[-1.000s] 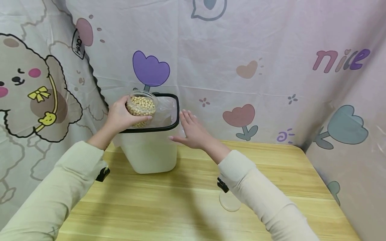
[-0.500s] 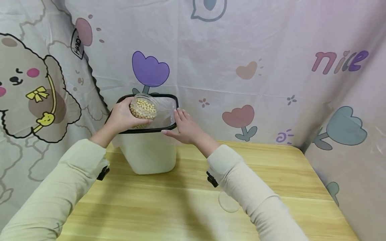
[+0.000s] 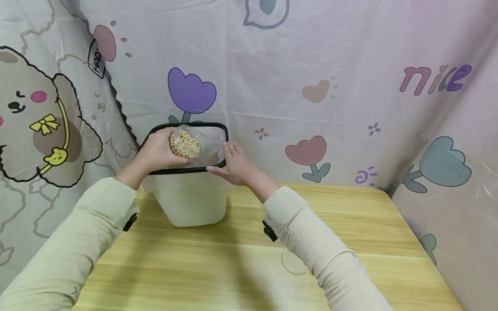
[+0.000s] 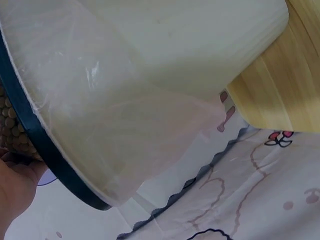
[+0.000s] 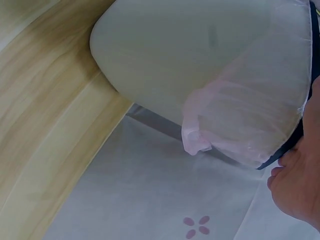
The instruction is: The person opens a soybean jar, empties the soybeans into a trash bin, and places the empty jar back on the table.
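Two hands at the bin (image 3: 190,198): a left hand (image 3: 155,150) with fingers wrapped round the jar (image 3: 187,141) of beans (image 3: 183,147), and a right hand (image 3: 239,166) with fingers straight, gripping nothing visible, laid against the black rim (image 3: 194,170) at the right, thumb at the front edge. Jar over the left half of the bin's mouth, within the rim, apparently tilted, beans in it. Judging by that pose, probably at the start of a pour.

To do this well, keep the jar's lip well inside the rim and low over the bag (image 3: 214,140), so as to keep stray beans off the table (image 3: 186,268). Tip slowly from the wrist, for a steady trickle rather than a sudden slump. Squeeze firmly; smooth sides, so perhaps slippery. Brace the bin with the right palm, without shoving it over or dragging the bag loose. Leave the lid (image 3: 292,262) flat on the table, out of the way.

Compared with a second ago: right hand now in against the rim instead of just off it; jar slightly lower and seemingly leaning further towards the middle. Bin and lid in much the same places.
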The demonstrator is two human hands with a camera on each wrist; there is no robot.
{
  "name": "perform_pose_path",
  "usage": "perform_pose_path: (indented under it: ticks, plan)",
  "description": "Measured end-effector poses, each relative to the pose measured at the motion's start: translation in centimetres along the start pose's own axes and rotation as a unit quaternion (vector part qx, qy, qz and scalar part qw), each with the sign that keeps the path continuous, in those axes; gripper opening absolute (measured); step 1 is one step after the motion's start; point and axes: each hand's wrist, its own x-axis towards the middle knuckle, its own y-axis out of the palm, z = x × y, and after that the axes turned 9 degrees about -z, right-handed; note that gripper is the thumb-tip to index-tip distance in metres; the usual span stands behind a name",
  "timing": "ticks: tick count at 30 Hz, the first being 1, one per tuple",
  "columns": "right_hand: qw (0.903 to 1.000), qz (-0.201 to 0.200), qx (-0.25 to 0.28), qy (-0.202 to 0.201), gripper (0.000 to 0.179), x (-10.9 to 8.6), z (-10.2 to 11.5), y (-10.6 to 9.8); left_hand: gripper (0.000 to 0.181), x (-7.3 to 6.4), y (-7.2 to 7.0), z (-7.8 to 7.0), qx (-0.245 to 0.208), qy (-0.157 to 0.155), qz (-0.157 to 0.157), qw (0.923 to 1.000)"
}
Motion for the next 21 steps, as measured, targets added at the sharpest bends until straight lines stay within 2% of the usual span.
perform_pose_path:
  ticks: [7,14,21]
  plan:
    - [1.0,0.0,0.004,0.006,0.086,0.03,0.22,0.22,0.077,0.41,-0.16,0.03,0.026,0.036,0.015,0.9989]
    - [0.9996,-0.005,-0.027,0.004,0.087,0.15,0.3,0.29,0.066,0.65,-0.08,0.19,0.068,0.08,0.03,0.994]
    - [0.9984,-0.004,-0.056,0.0,0.086,0.23,0.31,0.16,0.067,1.0,-0.17,0.05,0.108,0.108,0.044,0.9873]
